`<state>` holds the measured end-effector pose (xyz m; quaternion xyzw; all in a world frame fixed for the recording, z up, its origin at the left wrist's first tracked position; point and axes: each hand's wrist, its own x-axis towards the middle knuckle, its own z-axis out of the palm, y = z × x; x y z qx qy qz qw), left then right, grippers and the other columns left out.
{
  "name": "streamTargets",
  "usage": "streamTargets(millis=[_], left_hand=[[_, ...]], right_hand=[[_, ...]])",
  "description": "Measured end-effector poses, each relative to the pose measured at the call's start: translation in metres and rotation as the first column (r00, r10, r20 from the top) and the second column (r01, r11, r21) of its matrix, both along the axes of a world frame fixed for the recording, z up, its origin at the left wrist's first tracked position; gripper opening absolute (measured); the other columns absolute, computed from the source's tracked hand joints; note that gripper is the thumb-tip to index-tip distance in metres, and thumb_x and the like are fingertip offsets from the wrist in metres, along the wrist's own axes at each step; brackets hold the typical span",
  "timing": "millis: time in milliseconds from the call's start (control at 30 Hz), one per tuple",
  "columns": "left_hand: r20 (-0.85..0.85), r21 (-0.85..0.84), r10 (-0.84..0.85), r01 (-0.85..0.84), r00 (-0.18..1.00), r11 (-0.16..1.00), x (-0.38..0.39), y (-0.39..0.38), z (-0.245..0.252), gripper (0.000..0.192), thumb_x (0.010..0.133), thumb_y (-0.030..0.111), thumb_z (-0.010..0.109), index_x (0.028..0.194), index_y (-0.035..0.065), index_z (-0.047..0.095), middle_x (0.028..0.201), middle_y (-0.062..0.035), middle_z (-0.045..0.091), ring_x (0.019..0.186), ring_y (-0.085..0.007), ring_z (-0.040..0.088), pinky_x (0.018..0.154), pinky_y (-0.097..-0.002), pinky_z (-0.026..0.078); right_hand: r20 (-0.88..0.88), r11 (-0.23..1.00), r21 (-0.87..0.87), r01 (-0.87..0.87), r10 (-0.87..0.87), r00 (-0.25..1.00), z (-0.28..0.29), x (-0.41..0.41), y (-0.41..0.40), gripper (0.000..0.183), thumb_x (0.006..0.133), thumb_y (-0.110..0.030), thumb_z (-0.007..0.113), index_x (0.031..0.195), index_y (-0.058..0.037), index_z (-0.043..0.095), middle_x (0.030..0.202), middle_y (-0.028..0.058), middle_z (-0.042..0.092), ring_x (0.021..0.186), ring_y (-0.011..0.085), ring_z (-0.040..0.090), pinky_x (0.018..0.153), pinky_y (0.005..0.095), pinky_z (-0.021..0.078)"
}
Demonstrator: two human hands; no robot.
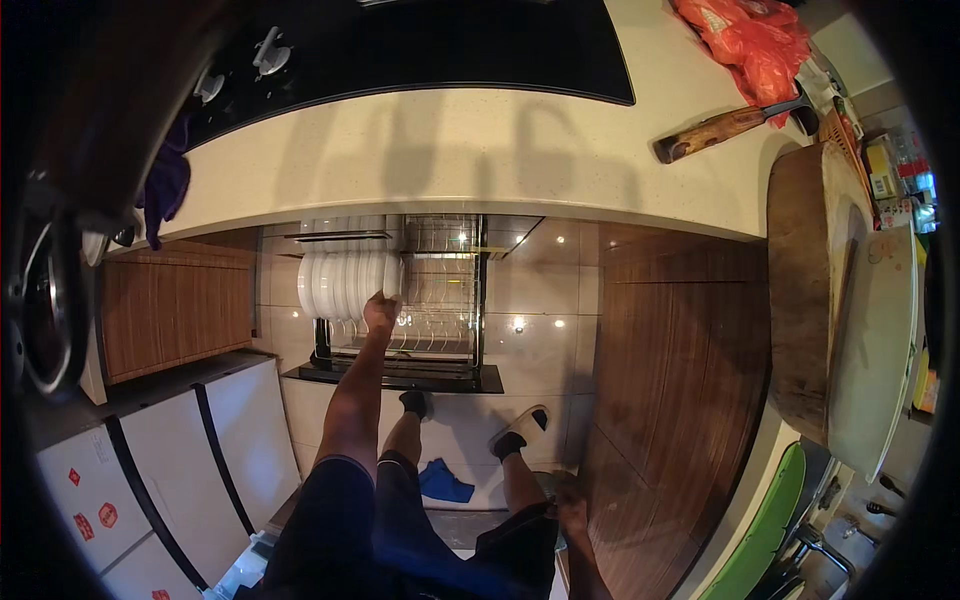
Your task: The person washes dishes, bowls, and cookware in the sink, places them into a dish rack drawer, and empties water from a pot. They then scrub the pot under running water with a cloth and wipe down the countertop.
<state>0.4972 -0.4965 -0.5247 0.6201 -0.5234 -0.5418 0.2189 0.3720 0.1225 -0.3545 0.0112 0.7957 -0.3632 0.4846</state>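
Observation:
My left hand [382,310] reaches down to a pull-out wire dish rack [442,300]. Its fingers close on the rim of a white plate [391,274] at the right end of a row of white plates [334,285]. These stand on edge, side by side, in the left part of the rack. Bare wire dividers show in the right part. My right hand [570,504] hangs low beside my right leg, near the brown cabinet front. It is dim and blurred, so whether it holds anything cannot be made out.
Above the rack runs a pale countertop [450,161] with a black cooktop [450,52]. A wooden-handled tool [712,135], a red plastic bag [750,45] and a thick wooden chopping block [799,285] are at right. A blue cloth [445,481] lies on the floor by my feet.

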Motion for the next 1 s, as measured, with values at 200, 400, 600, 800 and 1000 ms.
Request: streamTargets(millis=[200,400,600,800,1000], left_hand=[[0.708,-0.168,-0.169,0.396,0.685,0.903,-0.039,-0.01,0.055,0.027,0.087,0.03,0.054,0.088,0.0042,0.064,0.085,-0.0199,0.067,0.082,-0.0366,0.065,0.073,-0.0441,0.051],[0.76,0.018,-0.295,0.435,0.58,0.9,-0.02,-0.033,0.082,0.045,0.089,0.046,0.05,0.096,0.0033,0.064,0.092,-0.021,0.067,0.09,-0.038,0.064,0.077,-0.0456,0.05],[0.647,0.108,-0.423,0.474,0.634,0.874,-0.025,0.021,0.065,0.049,0.086,0.046,0.057,0.107,0.002,0.061,0.101,-0.022,0.065,0.094,-0.039,0.063,0.081,-0.0469,0.049],[0.647,-0.057,-0.292,0.427,0.704,0.903,-0.013,0.037,0.031,0.029,0.079,0.026,0.063,0.096,0.0029,0.067,0.093,-0.0217,0.067,0.091,-0.0396,0.064,0.079,-0.0457,0.051],[0.629,-0.069,-0.401,0.562,0.666,0.825,-0.009,0.06,0.007,0.037,0.077,0.024,0.066,0.107,0.0023,0.062,0.104,-0.0219,0.063,0.096,-0.0372,0.063,0.08,-0.045,0.052]], right_hand=[[-0.071,0.998,0.007,-0.063,0.063,0.995,-0.001,0.01,-0.018,0.035,0.091,-0.024,0.06,0.113,0.0031,0.058,0.082,0.0092,0.061,0.063,0.0155,0.062,0.056,0.031,0.0572],[0.133,0.988,-0.032,0.153,-0.147,0.98,0.059,0.001,-0.073,0.034,0.092,-0.022,0.058,0.113,0.0045,0.058,0.08,0.0088,0.062,0.062,0.0153,0.062,0.055,0.0304,0.0566],[0.072,0.979,0.073,0.193,-0.198,0.978,0.081,-0.014,-0.054,0.032,0.089,-0.02,0.06,0.111,0.0043,0.059,0.08,0.0109,0.063,0.062,0.0159,0.061,0.054,0.0311,0.0554],[0.056,0.981,-0.018,0.194,-0.193,0.98,0.075,-0.011,-0.073,0.026,0.091,-0.013,0.056,0.109,0.0053,0.058,0.077,0.0111,0.062,0.063,0.0164,0.062,0.055,0.0309,0.0559],[0.092,0.976,-0.055,0.209,-0.204,0.975,0.061,0.009,-0.119,0.022,0.091,-0.012,0.056,0.106,0.0038,0.06,0.079,0.0093,0.063,0.059,0.0144,0.06,0.053,0.0294,0.0544]])
